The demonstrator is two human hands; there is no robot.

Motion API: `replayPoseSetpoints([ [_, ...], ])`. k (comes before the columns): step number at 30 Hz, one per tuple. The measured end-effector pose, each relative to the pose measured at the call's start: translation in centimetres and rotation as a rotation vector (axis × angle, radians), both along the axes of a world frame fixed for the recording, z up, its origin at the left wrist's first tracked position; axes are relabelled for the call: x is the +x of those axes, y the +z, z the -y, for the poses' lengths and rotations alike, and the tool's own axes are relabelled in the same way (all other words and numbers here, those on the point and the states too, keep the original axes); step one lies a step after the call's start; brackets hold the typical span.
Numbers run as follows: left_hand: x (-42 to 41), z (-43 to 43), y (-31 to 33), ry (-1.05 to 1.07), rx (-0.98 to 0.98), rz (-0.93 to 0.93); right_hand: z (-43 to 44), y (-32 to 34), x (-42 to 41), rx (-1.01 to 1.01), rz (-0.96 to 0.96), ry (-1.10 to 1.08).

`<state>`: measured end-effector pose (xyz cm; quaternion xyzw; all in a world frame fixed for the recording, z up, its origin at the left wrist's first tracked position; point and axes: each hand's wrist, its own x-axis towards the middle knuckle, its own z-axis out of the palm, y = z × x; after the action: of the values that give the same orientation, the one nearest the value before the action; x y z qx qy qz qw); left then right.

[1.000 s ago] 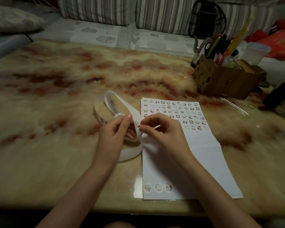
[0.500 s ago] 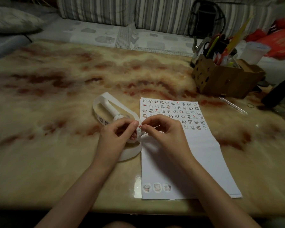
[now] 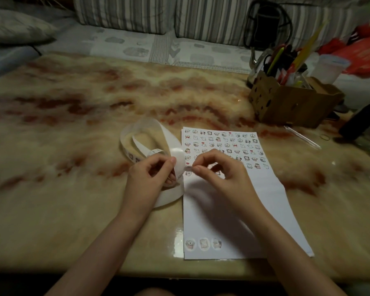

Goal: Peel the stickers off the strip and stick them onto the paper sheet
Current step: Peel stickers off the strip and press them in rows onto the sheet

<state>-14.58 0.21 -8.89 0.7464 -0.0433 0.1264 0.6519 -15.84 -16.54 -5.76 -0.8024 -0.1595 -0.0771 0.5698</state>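
Marbled cream-and-rust tabletop (image 3: 73,124). White paper sheet (image 3: 244,210) lies flat, rows of small cartoon stickers (image 3: 222,144) across its 12 o'clock end. Looped white backing strip (image 3: 169,135) sits just beside it at 9 o'clock. Left hand (image 3: 152,178) pinches the strip, thumb against forefinger. Right hand (image 3: 220,176) pinches a tiny piece at the strip's edge, over the sheet. Brown cardboard box (image 3: 293,105) of pens at 2 o'clock.

Item: one view, head-worn, wide-angle. We look forward and down from above the near edge of the marbled table (image 3: 73,146), close in. Our left hand (image 3: 150,178) and right hand (image 3: 220,178) sit near centre frame, forearms entering from the bottom. The striped sofa (image 3: 137,16) closes the top edge.
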Motion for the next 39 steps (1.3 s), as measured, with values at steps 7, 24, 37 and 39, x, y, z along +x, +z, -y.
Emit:
replayPoseSetpoints([
  [7,-0.2,0.1,0.0,-0.008,0.01,-0.005,6.6,1.4,1.9,0.03,-0.385,-0.236],
  [24,-0.1,0.2,0.0,-0.02,0.018,-0.02,10.4,-0.9,3.3,-0.173,-0.45,-0.31],
  [37,-0.1,0.1,0.1,-0.012,0.009,-0.031,9.9,-0.9,3.0,-0.106,-0.431,-0.34],
  [39,-0.1,0.1,0.0,-0.011,0.015,-0.033,9.9,-0.9,3.1,-0.115,-0.43,-0.343],
])
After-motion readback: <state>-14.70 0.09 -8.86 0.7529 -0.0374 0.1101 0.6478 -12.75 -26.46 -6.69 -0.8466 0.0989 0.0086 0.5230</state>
